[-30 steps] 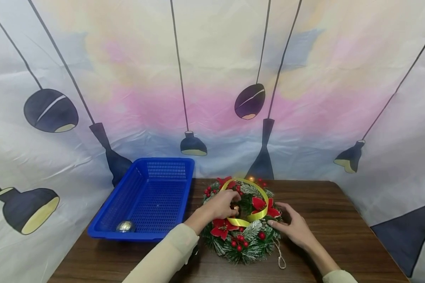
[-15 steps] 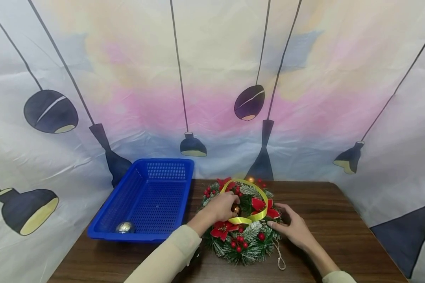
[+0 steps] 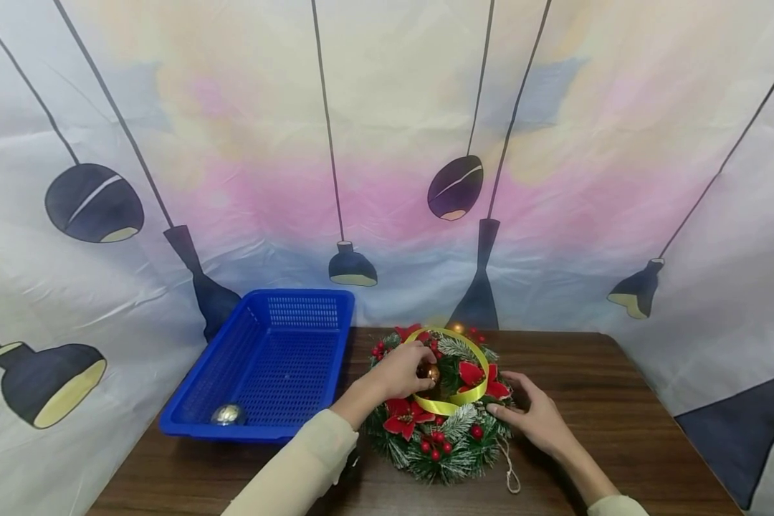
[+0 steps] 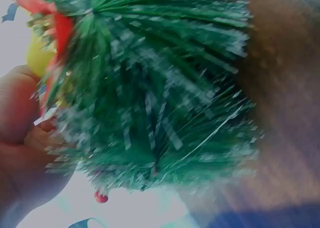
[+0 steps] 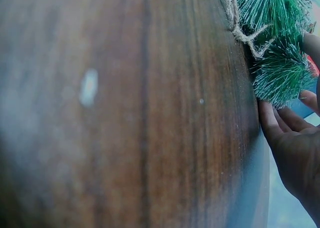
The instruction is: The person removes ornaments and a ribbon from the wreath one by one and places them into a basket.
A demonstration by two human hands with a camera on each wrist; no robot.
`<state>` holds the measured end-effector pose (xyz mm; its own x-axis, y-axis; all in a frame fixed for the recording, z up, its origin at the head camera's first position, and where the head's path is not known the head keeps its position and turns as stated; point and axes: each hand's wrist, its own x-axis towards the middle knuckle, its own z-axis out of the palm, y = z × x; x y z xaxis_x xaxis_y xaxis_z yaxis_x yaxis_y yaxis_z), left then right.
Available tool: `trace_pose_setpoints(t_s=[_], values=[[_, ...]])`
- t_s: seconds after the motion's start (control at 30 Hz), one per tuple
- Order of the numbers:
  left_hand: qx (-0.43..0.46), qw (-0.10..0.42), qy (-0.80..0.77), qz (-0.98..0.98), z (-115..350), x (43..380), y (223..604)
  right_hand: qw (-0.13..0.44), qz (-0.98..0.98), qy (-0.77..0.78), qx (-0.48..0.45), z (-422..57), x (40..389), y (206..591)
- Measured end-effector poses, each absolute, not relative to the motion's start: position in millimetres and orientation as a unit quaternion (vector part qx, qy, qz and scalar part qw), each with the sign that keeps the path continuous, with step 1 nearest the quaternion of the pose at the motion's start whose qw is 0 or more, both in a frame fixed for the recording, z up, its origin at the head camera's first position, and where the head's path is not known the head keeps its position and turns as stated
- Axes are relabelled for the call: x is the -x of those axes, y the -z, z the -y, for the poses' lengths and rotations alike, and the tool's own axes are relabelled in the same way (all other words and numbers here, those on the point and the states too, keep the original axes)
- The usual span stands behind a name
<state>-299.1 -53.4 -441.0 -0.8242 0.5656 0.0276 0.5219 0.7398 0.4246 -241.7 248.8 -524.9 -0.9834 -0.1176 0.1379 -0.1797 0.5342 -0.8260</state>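
A Christmas wreath [image 3: 440, 459] of frosted green sprigs, red poinsettias and red berries lies on the table, with a yellow ribbon [image 3: 485, 378] looped over it. My left hand [image 3: 396, 371] reaches over its left side and pinches a copper-coloured bauble [image 3: 431, 374] within the ribbon loop. At the right rim, my right hand [image 3: 534, 412] holds the wreath, thumb above and fingers along the outer side. The left wrist view is blurred: sprigs fill its middle, and the bauble cannot be made out there. In the right wrist view, fingertips touch the sprigs [image 5: 282, 75] low by the tabletop.
A blue plastic basket [image 3: 345, 358] stands left of the wreath, with a shiny silver-gold ball [image 3: 228, 413] in its near left corner. A twine loop [image 3: 512, 474] trails from the wreath onto the brown wooden table [image 3: 632, 430]. Behind hangs a printed cloth [image 3: 387, 143].
My left hand dipped slightly, then rose a little with the copper bauble, which now shows more clearly. The right hand and the wreath have hardly moved.
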Motion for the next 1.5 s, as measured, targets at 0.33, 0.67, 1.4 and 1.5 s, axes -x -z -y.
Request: trace_pose_setpoints(t_s=[0.33, 0.67, 1.4, 1.5], values=[[-0.318, 0.007, -0.229, -0.920, 71.9, 294.8, 399.2, 0.030, 0.874, -0.477, -0.087, -248.6, 241.9, 523.4], [-0.318, -0.041, -0.283, -0.904, 115.4, 288.1, 364.8, 0.035, 0.875, -0.474, -0.091, -248.9, 241.6, 525.1], [-0.205, -0.112, -0.277, -0.932, 229.5, 282.1, 384.2, 0.021, 0.874, -0.478, -0.085, -248.9, 240.9, 523.4], [-0.196, -0.108, -0.279, -0.934, 238.4, 282.2, 393.1, 0.020, 0.874, -0.478, -0.083, -249.0, 240.7, 523.5]])
